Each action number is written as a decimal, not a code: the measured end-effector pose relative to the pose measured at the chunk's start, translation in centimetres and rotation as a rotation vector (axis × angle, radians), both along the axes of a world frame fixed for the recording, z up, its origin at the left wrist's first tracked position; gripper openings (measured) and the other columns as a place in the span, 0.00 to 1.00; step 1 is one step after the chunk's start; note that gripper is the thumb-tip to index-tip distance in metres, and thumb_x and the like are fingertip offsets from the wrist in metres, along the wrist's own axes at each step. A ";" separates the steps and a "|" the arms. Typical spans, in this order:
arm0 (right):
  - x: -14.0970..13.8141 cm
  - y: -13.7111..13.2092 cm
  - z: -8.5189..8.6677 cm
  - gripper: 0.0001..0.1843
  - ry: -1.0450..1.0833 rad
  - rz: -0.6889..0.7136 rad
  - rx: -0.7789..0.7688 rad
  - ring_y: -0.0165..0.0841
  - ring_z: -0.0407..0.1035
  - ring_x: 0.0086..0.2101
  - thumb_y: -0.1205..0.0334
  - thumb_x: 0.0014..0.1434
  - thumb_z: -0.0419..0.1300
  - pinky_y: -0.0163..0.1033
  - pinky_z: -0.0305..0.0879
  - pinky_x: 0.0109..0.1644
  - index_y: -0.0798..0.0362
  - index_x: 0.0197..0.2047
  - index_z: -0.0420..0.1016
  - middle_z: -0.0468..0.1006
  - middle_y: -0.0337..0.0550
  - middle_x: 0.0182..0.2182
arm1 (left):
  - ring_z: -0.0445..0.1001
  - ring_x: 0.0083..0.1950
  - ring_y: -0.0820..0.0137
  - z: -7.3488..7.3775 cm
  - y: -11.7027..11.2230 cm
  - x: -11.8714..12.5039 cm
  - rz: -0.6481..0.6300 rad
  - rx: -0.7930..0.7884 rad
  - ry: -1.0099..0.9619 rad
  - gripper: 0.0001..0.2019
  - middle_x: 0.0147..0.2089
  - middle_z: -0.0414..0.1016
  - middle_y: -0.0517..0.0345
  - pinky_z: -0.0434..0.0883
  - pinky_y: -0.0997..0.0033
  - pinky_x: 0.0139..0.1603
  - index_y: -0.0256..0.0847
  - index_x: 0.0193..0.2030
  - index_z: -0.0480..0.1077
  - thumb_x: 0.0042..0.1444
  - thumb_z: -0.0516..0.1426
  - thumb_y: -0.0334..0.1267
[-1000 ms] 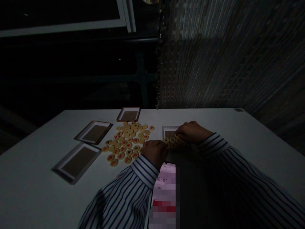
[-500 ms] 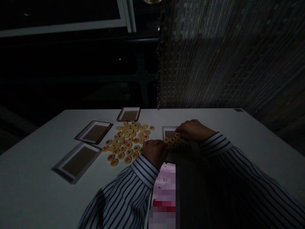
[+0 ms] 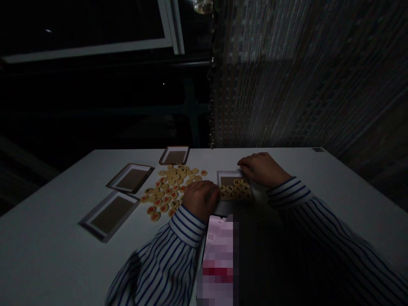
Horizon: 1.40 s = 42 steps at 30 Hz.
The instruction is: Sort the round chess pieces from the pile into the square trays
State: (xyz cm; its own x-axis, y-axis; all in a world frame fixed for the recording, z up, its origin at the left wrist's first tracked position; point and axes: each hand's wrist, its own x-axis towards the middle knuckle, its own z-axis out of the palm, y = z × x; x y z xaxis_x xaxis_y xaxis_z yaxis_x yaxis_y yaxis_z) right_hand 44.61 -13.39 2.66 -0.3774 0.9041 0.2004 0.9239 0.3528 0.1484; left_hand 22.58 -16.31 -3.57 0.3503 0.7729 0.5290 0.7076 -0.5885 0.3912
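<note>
My left hand (image 3: 200, 199) is at the left edge of a small shallow tray (image 3: 229, 173), its fingers curled and partly blurred; anything inside them is hidden. My right hand (image 3: 264, 169) is by the tray's far right corner, thumb and fingers slightly apart with nothing visible between them. Inside the tray, round Chinese chess pieces (image 3: 236, 189) with dark characters lie in rows along the near side, and a brown strip of its bottom shows behind them. Left of my left hand spreads a loose pile of Chinese chess pieces (image 3: 168, 187), some red-marked, some dark-marked, some blank side up.
Three more shallow trays stand around the pile: one at the back (image 3: 174, 148), one at the left (image 3: 130, 177) and one nearer me (image 3: 111, 214). A lit phone (image 3: 215, 246) lies in front of my hands on the white table (image 3: 51, 255). A strand curtain (image 3: 270, 85) hangs behind.
My right hand has drawn back from the tray's pieces toward its far right corner, uncovering them. My left hand has shifted slightly left, off the tray's near corner. The view has moved a little.
</note>
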 end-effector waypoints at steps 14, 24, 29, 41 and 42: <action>-0.6 -0.6 0.5 0.17 0.056 0.040 0.100 0.37 0.70 0.40 0.63 0.58 0.47 0.41 0.58 0.44 0.54 0.44 0.74 0.78 0.47 0.38 | 0.74 0.43 0.66 3.8 1.9 -6.7 0.173 0.055 -0.159 0.11 0.40 0.77 0.55 0.69 0.64 0.48 0.40 0.36 0.74 0.52 0.54 0.42; -2.3 -1.1 0.4 0.16 0.102 0.090 0.123 0.37 0.70 0.39 0.63 0.58 0.48 0.43 0.59 0.45 0.54 0.44 0.74 0.78 0.46 0.39 | 0.74 0.41 0.65 2.2 3.8 -12.6 0.350 0.016 -0.271 0.13 0.38 0.77 0.54 0.70 0.65 0.47 0.39 0.35 0.74 0.50 0.54 0.45; -4.1 -0.8 0.3 0.17 0.139 0.160 0.127 0.37 0.70 0.40 0.64 0.58 0.48 0.42 0.61 0.46 0.57 0.45 0.73 0.77 0.47 0.40 | 0.74 0.42 0.65 1.9 3.6 -14.6 0.418 -0.019 -0.259 0.14 0.39 0.77 0.53 0.69 0.65 0.48 0.39 0.37 0.74 0.51 0.53 0.45; -12.3 0.9 2.6 0.17 0.157 0.302 0.049 0.36 0.69 0.41 0.63 0.59 0.47 0.40 0.62 0.46 0.56 0.45 0.73 0.77 0.46 0.41 | 0.73 0.45 0.64 1.6 3.1 -17.4 0.578 -0.151 0.008 0.14 0.44 0.76 0.52 0.69 0.65 0.47 0.40 0.44 0.72 0.53 0.52 0.38; -13.1 1.0 2.6 0.17 0.157 0.317 0.048 0.35 0.69 0.40 0.63 0.59 0.47 0.40 0.61 0.45 0.55 0.45 0.73 0.77 0.46 0.40 | 0.73 0.45 0.63 1.6 3.1 -17.5 0.581 -0.177 0.049 0.14 0.45 0.76 0.52 0.69 0.65 0.46 0.40 0.45 0.72 0.53 0.52 0.38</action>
State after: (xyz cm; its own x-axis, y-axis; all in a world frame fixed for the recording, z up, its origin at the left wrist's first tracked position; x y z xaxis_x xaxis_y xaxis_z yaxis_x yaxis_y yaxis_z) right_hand 31.46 -12.36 5.31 -0.5989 0.7351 0.3176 0.7824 0.6217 0.0365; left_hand 5.11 -13.19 -2.00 -0.1343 0.9199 0.3685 0.9129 -0.0298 0.4071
